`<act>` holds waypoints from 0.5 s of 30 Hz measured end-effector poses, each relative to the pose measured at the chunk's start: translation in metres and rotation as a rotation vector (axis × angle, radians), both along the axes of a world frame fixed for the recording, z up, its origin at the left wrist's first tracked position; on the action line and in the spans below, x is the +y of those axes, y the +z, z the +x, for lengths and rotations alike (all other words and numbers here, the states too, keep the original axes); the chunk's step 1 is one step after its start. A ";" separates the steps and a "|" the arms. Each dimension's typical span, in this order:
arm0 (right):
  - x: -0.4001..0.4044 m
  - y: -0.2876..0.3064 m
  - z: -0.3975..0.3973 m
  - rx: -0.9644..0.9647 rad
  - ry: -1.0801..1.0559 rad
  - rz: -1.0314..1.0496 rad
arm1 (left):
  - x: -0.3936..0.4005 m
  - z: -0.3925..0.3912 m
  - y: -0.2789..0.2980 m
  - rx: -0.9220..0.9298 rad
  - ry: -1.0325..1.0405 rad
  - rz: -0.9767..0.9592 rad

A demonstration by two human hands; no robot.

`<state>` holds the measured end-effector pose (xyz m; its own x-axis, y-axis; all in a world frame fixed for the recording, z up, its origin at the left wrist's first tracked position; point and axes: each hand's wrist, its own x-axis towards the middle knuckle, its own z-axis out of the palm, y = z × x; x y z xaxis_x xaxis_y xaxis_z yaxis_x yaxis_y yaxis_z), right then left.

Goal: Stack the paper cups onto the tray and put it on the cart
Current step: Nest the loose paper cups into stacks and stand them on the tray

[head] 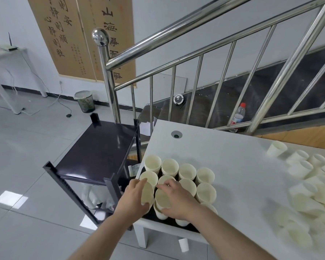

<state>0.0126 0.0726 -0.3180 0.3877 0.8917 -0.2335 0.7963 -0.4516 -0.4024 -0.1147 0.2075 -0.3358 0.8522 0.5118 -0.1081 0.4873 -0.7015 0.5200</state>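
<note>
A black tray (170, 221) sits at the near left corner of the white table (233, 158), packed with several stacks of cream paper cups (188, 171). My left hand (134, 199) grips a paper cup (147, 193) at the tray's left edge. My right hand (178, 201) holds another cup (162, 198) over the tray's near row. Loose cups (308, 194) lie in a heap at the table's right. The dark cart (99, 149) stands left of the table, its top shelf bare.
A steel stair railing (176, 53) runs behind the table, with a plastic bottle (237, 116) on the stairs. One cup (183, 244) lies on the floor under the table. A bin (84, 101) and a white side table (8, 57) stand far left.
</note>
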 end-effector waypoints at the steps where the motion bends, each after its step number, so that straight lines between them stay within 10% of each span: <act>1: 0.001 -0.002 0.000 -0.002 0.005 -0.007 | 0.002 0.000 -0.001 0.004 -0.008 0.005; 15: 0.006 -0.020 0.003 -0.044 0.017 -0.058 | 0.009 0.001 -0.014 0.127 -0.048 0.062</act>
<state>0.0159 0.0789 -0.3383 0.3838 0.8836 -0.2682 0.8203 -0.4596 -0.3405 -0.1140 0.2162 -0.3495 0.8575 0.4796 -0.1860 0.5113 -0.7547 0.4112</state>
